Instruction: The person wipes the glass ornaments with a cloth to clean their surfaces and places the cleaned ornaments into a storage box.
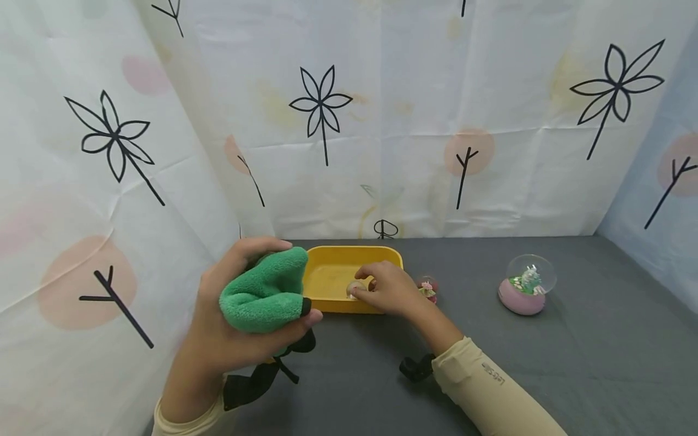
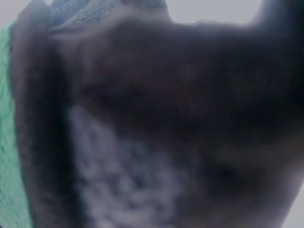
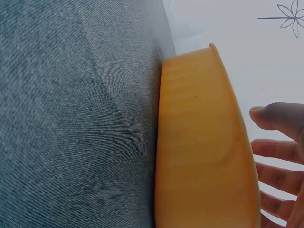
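Note:
My left hand (image 1: 218, 321) grips a fuzzy green plush item (image 1: 264, 293) with a small black tip, raised in front of the yellow tray's left side. In the left wrist view only a strip of green plush (image 2: 9, 142) shows beside a dark blur. My right hand (image 1: 389, 287) reaches over the front right rim of the yellow tray (image 1: 327, 303). A small pale round thing (image 1: 356, 288) lies inside the tray, right at the right fingertips in the head view. In the right wrist view, the fingers (image 3: 278, 178) are spread apart beside the tray wall, with nothing between them.
Just right of the tray stands a small clear globe with pink flowers (image 1: 428, 289). Farther right is a bigger globe on a pink base (image 1: 521, 298). Grey cloth (image 1: 349, 375) covers the table, and a printed white curtain (image 1: 382, 181) hangs behind.

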The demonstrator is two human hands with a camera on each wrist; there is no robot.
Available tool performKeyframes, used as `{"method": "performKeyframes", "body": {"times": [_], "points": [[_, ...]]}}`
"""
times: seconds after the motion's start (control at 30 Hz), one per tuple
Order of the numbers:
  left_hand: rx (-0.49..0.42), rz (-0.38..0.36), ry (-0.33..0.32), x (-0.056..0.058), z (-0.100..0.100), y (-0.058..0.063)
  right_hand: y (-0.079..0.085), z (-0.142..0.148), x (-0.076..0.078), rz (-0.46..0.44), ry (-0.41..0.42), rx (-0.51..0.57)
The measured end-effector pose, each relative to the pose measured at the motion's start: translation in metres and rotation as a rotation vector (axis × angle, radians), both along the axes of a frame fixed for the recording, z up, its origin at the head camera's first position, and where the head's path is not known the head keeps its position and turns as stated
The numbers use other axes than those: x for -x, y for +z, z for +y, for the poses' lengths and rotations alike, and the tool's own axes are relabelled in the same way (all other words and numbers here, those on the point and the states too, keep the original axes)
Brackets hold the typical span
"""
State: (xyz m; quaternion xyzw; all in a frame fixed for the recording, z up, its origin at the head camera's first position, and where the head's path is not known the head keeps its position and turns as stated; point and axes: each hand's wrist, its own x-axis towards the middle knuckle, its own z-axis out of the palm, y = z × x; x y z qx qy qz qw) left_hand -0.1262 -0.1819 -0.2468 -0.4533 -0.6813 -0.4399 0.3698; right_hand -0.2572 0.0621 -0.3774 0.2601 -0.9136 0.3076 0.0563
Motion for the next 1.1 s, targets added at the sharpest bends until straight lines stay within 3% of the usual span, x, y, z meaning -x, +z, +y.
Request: {"method": "performKeyframes", "body": {"times": [0.3,0.57,0.73,1.1], "points": [[0.008,0.001,-0.015,0.0,0.001,0.001,0.016,0.01,-0.008,-0.026,-0.016,0.048],[0.014,0.01,-0.006,0.002,0.003,0.002,0.041,0.039,-0.013,0.019,-0.029,0.097],[0.017,-0.008,-0.007,0.004,0.003,0.001,0.055,0.059,-0.015,0.002,-0.043,0.13],[0.044,-0.048,0.056,0.005,0.003,-0.002,0.074,0.1,-0.019,-0.064,-0.089,0.125]]}}
